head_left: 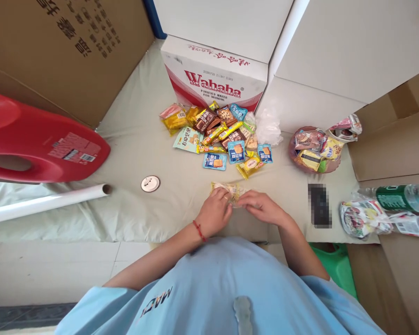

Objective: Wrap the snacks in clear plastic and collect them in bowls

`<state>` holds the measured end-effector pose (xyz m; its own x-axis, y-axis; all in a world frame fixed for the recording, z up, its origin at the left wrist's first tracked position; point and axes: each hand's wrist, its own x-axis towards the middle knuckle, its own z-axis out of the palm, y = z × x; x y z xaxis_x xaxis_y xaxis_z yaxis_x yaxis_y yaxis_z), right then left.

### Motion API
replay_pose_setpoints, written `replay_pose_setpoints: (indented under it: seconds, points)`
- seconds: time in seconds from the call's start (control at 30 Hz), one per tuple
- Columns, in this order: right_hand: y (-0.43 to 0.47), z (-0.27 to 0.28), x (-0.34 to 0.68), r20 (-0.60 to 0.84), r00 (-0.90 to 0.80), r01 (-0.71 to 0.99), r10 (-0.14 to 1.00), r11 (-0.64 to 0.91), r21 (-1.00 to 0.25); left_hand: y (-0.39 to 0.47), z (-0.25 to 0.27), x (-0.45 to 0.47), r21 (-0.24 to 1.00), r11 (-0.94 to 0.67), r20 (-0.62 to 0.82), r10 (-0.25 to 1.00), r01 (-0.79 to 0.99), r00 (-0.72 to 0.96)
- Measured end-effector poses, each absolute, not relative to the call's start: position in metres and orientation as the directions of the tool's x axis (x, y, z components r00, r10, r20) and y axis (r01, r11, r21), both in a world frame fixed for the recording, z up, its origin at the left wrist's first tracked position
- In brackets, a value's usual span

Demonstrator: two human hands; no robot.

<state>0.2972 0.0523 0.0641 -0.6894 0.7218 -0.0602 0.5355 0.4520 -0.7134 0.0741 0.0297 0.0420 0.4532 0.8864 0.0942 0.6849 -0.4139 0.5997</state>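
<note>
Close in front of my body, a small clear-and-yellow snack packet (234, 189) lies at the table's near side. My left hand (214, 211) is curled over its left part, and the fingers hide much of it. At the packet's right end my right hand (265, 208) pinches the clear wrapper between thumb and fingers. What is inside the packet is hard to make out. Just beyond it are a yellow wrapped snack (250, 164) and a blue snack pouch (214, 161), at the front of a heap of mixed snack packs (214, 132).
A Wahaha carton (212, 79) stands behind the heap. To the right are a bowl of snacks (293, 151), a dark pixelated object (319, 205) and plastic bottles (405, 197). On the left lie a round badge (150, 183), a white tube (49, 202) and a red jug (45, 139).
</note>
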Motion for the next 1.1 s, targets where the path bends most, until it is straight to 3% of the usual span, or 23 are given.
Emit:
replay_pose_setpoints:
  seconds: [0.07, 0.1, 0.17, 0.23, 0.43, 0.53, 0.63, 0.77, 1.0, 1.1]
  points:
    - [0.05, 0.057, 0.306, -0.054, -0.402, 0.749, 0.914, 0.294, -0.594, 0.022, 0.039, 0.076, 0.469, -0.488, 0.106, 0.859, 0.736, 0.502]
    - [0.048, 0.052, 0.307, -0.048, -0.276, 0.832, 0.96, 0.213, -0.513, 0.019, 0.038, 0.077, 0.413, -0.503, 0.102, 0.854, 0.759, 0.511]
    - [0.043, 0.045, 0.304, -0.063, -0.185, 0.905, 0.981, 0.145, -0.4, 0.016, 0.04, 0.078, 0.333, -0.505, 0.084, 0.857, 0.796, 0.508]
    - [0.039, 0.043, 0.3, -0.091, -0.208, 0.903, 0.974, 0.155, -0.402, 0.014, 0.044, 0.078, 0.294, -0.494, 0.057, 0.863, 0.818, 0.501]
    - [0.059, 0.071, 0.263, -0.149, -0.273, 0.784, 0.95, 0.13, -0.607, 0.014, 0.043, 0.083, 0.269, -0.516, 0.036, 0.849, 0.813, 0.527]
    - [0.079, 0.079, 0.226, -0.231, -0.359, 0.845, 0.904, 0.209, -0.493, 0.015, 0.04, 0.082, 0.292, -0.546, 0.013, 0.823, 0.785, 0.567]
    - [0.091, 0.075, 0.196, -0.339, -0.401, 0.893, 0.851, 0.28, -0.353, 0.013, 0.045, 0.064, 0.42, -0.555, 0.019, 0.797, 0.718, 0.604]
    - [0.083, 0.066, 0.179, -0.307, -0.422, 0.896, 0.853, 0.342, -0.283, 0.004, 0.053, 0.012, 0.581, -0.504, 0.068, 0.813, 0.64, 0.578]
    - [0.052, 0.06, 0.169, -0.158, -0.385, 0.915, 0.909, 0.353, -0.196, 0.003, 0.022, -0.051, 0.499, -0.29, 0.035, 0.948, 0.816, 0.315]
    - [0.049, 0.056, 0.176, -0.11, -0.346, 0.906, 0.932, 0.301, -0.299, 0.001, 0.01, -0.051, 0.453, -0.308, 0.047, 0.945, 0.836, 0.323]
